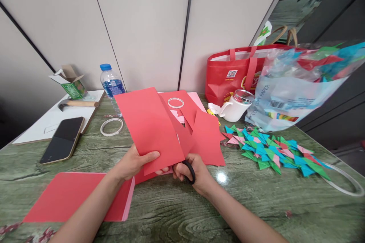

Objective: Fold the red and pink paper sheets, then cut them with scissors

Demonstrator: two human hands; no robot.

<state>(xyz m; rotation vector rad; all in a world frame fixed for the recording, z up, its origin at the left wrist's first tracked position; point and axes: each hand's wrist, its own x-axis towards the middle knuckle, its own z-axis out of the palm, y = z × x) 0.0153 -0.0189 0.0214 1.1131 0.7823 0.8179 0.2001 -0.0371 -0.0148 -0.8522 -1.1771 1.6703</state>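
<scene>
My left hand (136,162) pinches the lower edge of a red paper sheet (149,127), holding it tilted up above the table. My right hand (191,172) is closed through the black handles of scissors (189,170), whose blades are hidden behind the paper. The sheet is partly cut, and red strips and flaps (207,138) hang to the right of the cut. A stack of red and pink paper (74,196) lies flat on the table under my left forearm.
A pile of folded blue, green and pink paper triangles (273,151) lies right. Behind it stand a white mug (235,107), a red bag (232,74) and a plastic bag of paper (296,87). At left are a phone (62,139), a water bottle (111,85), tape rings (111,127) and a small box (70,82).
</scene>
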